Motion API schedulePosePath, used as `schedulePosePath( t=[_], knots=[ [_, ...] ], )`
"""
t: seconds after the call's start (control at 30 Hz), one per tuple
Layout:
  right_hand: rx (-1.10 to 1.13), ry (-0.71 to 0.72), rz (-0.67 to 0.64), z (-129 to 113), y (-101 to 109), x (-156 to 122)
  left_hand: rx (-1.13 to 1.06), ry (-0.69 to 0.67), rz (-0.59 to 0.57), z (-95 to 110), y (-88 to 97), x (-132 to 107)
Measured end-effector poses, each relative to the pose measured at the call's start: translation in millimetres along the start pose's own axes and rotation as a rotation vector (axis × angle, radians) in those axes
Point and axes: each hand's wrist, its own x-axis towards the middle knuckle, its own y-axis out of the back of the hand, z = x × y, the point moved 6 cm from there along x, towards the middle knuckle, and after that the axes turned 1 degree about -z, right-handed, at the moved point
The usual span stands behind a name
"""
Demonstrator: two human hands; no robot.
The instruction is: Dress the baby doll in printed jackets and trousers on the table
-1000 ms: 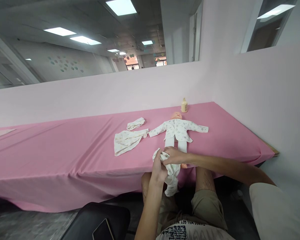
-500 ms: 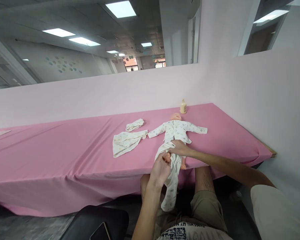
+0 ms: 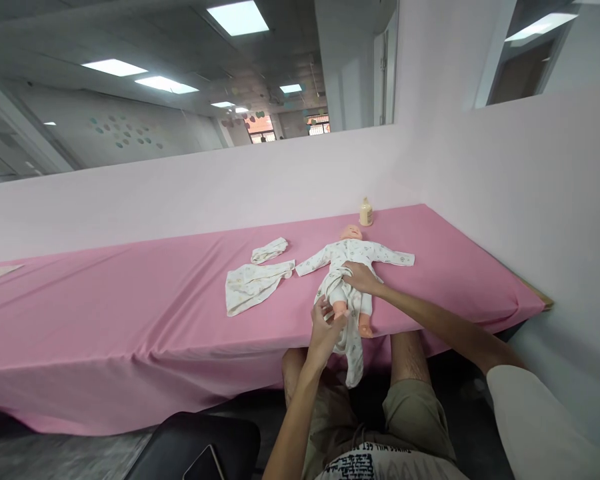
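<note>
Left hand (image 3: 329, 328): half-curled beside the doll's leg (image 3: 339, 307); grip unclear.
Right hand (image 3: 361, 277): forearm slanting inward, fingers closed on bunched garment (image 3: 353, 352).

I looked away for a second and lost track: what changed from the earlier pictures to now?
The right hand has drawn the bunched patterned garment up one leg of the doll, away from the person. The left hand, earlier gripping the bunched part, is now at the doll's lower leg, which has emerged through the garment. The bottle, folded cloth and spread cloth stayed put.
</note>
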Motion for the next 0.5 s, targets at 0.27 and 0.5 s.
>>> schedulePosePath(
  t=[0.27, 0.5],
  knots=[
    [-0.011, -0.003, -0.039, 4.5, -9.2, -30.6, 0.032, -0.031, -0.017, -27.8, 8.6, 36.1],
    [0.175, -0.128, 0.347, 31.7, -3.9, -144.8, 0.342, -0.353, 0.182, 32.4, 19.4, 51.0]
  ],
)
